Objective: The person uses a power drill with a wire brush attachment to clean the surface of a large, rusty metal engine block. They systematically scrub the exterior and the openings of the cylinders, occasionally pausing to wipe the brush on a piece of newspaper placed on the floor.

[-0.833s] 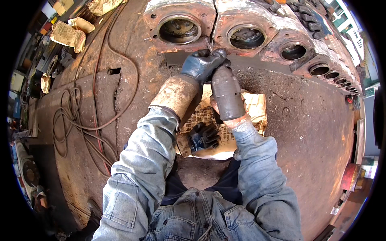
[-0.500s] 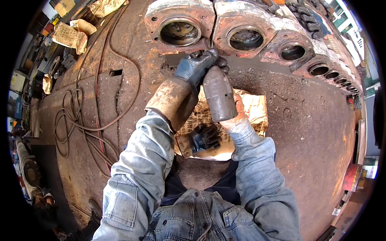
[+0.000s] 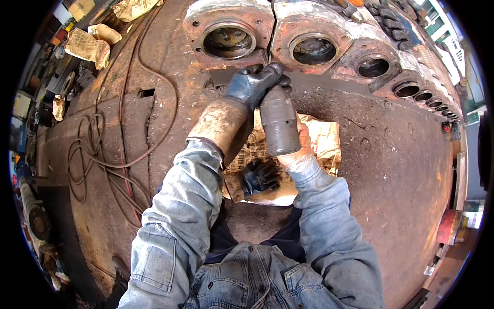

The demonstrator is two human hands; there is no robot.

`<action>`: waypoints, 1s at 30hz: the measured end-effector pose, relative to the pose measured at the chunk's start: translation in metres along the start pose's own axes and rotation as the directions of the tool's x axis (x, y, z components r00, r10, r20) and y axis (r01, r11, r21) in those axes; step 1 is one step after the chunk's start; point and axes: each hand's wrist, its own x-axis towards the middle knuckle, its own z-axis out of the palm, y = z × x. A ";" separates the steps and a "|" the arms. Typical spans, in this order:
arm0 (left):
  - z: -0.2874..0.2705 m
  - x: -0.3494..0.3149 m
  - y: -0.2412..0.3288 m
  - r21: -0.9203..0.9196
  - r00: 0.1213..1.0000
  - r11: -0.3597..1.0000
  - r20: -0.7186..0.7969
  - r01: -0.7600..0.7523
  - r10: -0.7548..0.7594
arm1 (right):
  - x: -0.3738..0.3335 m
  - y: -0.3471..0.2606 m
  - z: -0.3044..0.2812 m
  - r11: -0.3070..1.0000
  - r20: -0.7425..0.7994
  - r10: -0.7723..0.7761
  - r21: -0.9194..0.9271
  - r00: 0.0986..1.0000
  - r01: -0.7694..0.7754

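Observation:
My left hand (image 3: 252, 82), in a dark blue coated glove with a dirty tan cuff, is closed round the narrow far end of a dark grey bottle-shaped metal tool (image 3: 280, 123). Its thick rounded body points back toward me. My bare right hand (image 3: 302, 141) grips the tool from beneath and to the right, with most of its fingers hidden behind the body. Below the tool, a loose work glove (image 3: 260, 177) lies on a crumpled brown paper sack (image 3: 321, 141).
A row of rusty metal housings (image 3: 303, 28) with round bores runs across the far side and curves away right. Coiled hoses (image 3: 92, 149) lie on the stained metal floor at left. Several paper sacks (image 3: 85, 46) are at the far left, and dark gloves (image 3: 386, 20) rest on the housings.
The tool has turned slightly in my hands, and a small dark hole on its side has gone from sight. Both hands keep their hold. The whole view has shifted slightly.

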 end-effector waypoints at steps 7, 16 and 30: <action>-0.032 -0.006 0.015 0.177 0.999 0.984 -0.014 -0.036 0.039 | -0.031 -0.060 0.056 -0.501 0.235 -0.325 -0.864 0.916 0.044; -0.039 -0.018 0.017 0.007 0.999 0.999 0.012 -0.053 0.053 | 0.000 -0.013 0.012 0.213 0.206 -0.410 -0.926 0.889 0.313; -0.023 -0.035 0.027 -0.029 1.000 0.999 0.007 0.015 -0.015 | -0.008 -0.018 0.026 0.253 0.129 -0.378 -0.938 0.917 0.236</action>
